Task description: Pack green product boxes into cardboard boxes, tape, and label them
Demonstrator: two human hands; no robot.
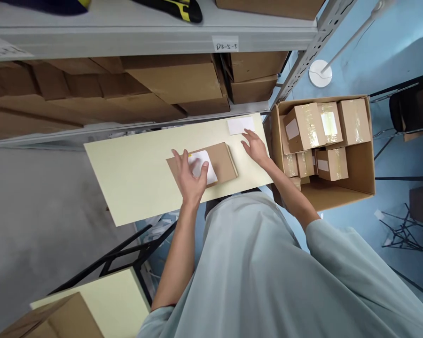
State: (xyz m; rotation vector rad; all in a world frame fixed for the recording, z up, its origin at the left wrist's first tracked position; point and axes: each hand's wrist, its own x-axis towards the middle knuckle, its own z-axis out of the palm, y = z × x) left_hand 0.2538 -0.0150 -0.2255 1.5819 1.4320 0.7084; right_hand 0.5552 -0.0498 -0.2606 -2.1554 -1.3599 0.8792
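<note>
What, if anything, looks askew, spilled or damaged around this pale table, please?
Nothing looks spilled or damaged. The flat brown cardboard box under the left hand lies roughly square to the pale yellow table. Only the small taped brown boxes in the large open cardboard carton stand out: they lie jumbled at different angles.

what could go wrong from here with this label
The left hand presses the white label on the brown box; an uneven press could crease it. The box lies near the front edge of the table, so a push might slide it off. The right hand is beside a loose white slip near the far edge and might brush it off.
</note>
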